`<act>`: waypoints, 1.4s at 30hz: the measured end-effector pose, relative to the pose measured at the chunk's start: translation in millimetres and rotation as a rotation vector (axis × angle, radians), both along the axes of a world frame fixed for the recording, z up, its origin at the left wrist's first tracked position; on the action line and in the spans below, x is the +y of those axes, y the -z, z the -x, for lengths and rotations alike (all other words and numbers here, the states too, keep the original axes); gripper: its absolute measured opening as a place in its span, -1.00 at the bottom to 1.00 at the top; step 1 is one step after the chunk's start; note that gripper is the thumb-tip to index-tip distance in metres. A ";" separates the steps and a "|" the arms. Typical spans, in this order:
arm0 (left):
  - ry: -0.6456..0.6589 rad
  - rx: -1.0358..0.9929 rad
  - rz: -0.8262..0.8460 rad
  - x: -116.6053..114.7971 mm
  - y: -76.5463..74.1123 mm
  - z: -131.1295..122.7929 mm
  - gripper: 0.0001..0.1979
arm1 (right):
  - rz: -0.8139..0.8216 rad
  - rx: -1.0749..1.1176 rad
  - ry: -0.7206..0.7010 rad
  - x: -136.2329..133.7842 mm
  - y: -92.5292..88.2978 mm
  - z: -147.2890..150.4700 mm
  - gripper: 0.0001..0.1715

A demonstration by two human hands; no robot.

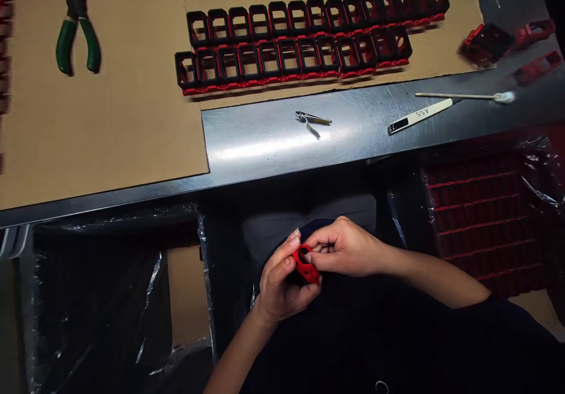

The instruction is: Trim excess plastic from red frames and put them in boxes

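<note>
Both hands are down in my lap, below the table's front edge. My left hand [279, 279] is closed around a small red and black plastic frame part [304, 264]. My right hand [342, 247] is curled, its fingertips pinching the top of the same part. Up on the cardboard sheet [110, 123] two long rows of finished red and black frames [304, 37] stand side by side.
Green-handled pliers [77, 32] lie at the far left on the cardboard. Nail clippers [312, 119], a white strip marked A55 [419, 115] and a cotton swab [463, 96] lie on the metal table [265, 146]. Loose frames [507, 40] sit far right. A bagged bin of red parts [481, 217] stands at right.
</note>
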State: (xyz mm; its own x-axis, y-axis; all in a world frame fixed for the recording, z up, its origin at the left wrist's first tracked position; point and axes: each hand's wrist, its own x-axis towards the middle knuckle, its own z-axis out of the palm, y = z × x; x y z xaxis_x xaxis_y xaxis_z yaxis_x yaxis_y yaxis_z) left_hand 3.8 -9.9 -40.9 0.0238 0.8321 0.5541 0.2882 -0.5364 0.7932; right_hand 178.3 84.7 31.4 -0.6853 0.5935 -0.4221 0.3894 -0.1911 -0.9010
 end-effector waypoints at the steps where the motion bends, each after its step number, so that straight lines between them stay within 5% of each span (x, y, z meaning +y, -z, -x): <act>1: 0.001 0.007 -0.002 0.3 -0.7 -0.1 -0.15 | 0.000 0.002 -0.012 0.3 -0.4 -0.7 -0.83; 20: 0.008 -0.022 0.005 -0.1 -3.0 1.2 -0.15 | -0.057 0.108 -0.174 11.5 -7.0 -9.1 -0.77; 27: 0.018 0.033 -0.025 1.7 -5.3 1.6 -0.14 | -0.035 -0.004 -0.087 5.9 -7.5 -4.2 -0.84; 31: 0.037 0.001 -0.006 1.1 -4.1 1.5 -0.15 | -0.118 0.033 -0.177 11.3 -8.1 -9.9 -0.78; 35: 0.047 -0.066 0.034 -0.9 -1.8 1.4 -0.12 | -0.022 0.141 -0.261 17.2 -8.6 -18.2 -0.65; 42: 0.066 -0.128 0.075 -1.4 -1.3 -4.1 -0.17 | -0.015 0.028 -0.154 11.3 -6.4 -14.5 -0.75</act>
